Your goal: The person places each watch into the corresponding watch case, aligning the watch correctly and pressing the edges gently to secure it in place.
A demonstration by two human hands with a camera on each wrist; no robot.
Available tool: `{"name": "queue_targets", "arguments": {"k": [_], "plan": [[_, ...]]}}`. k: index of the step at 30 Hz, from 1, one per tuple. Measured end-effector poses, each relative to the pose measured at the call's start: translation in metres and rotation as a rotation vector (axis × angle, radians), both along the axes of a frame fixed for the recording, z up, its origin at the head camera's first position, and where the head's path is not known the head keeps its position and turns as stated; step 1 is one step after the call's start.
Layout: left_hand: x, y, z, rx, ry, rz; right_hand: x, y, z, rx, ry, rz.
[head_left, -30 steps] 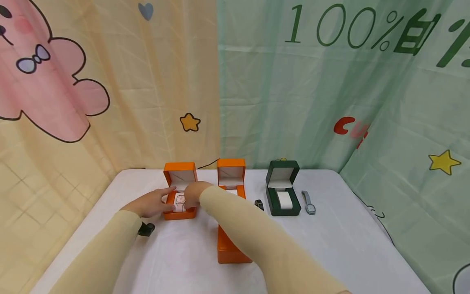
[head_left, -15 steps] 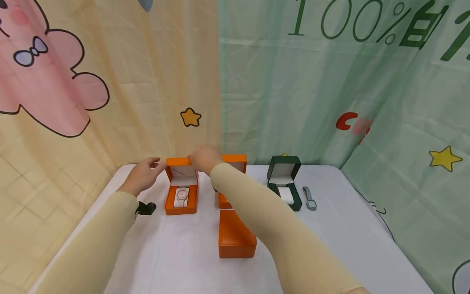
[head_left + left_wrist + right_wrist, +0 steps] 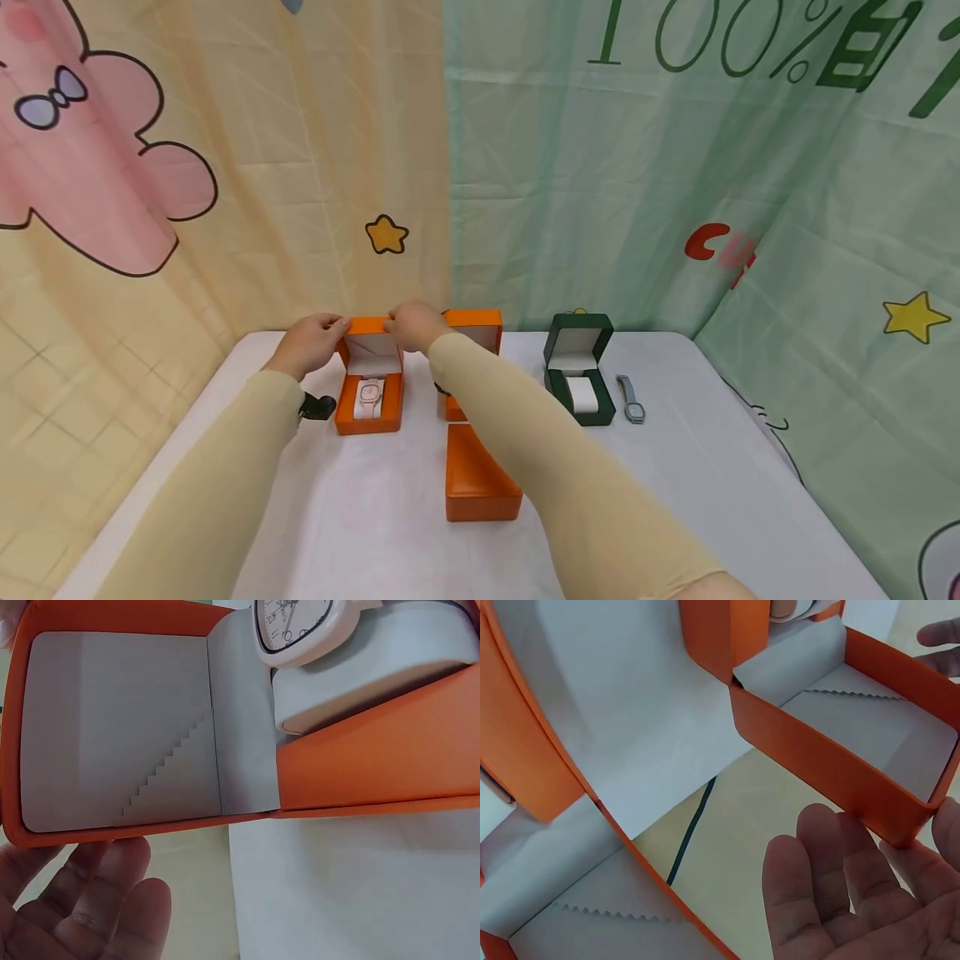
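A white watch (image 3: 368,398) lies on the cushion inside an orange watch box (image 3: 367,427) whose lid stands up. My left hand (image 3: 307,346) holds the lid's left corner; the left wrist view shows its loosely bent fingers (image 3: 124,866) along the lid's side. At the opposite top corner, my right hand (image 3: 416,325) pinches the lid with thumb and index finger, as seen in the right wrist view, where its other fingers (image 3: 821,855) are loosely bent. My right forearm covers part of a second orange watch box (image 3: 480,325), also with a raised lid.
A closed orange box (image 3: 480,500) sits nearer me, partly under my right forearm. To the right stand an open green watch box (image 3: 581,418) with a white cushion and a blue-grey watch (image 3: 632,402). A curtain (image 3: 570,167) hangs behind the white table (image 3: 675,500).
Both hands have left the watch on its cushion and risen to the lid's top corners. The left hand moved in from beside the lid to its corner during the last half second.
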State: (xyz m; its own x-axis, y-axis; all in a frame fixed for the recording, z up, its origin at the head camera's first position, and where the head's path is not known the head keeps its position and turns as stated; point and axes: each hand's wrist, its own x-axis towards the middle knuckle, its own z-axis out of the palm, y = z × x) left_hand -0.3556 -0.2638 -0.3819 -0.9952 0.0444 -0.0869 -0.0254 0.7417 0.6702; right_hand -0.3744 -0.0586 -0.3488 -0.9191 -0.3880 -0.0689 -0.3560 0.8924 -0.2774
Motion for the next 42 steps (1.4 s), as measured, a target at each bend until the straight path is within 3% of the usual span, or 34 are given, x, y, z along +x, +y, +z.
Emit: {"name": "queue_targets", "arguments": {"k": [8, 23, 42], "plan": [[0.001, 0.000, -0.003, 0.052, 0.010, 0.013, -0.004, 0.003, -0.006, -0.066, -0.031, -0.003], [0.003, 0.001, -0.002, 0.041, -0.004, 0.019, -0.004, 0.006, -0.009, -0.170, -0.090, -0.037], [0.004, -0.002, -0.005, 0.062, 0.005, 0.011, -0.002, 0.007, -0.011, -0.220, -0.114, -0.060]]}}
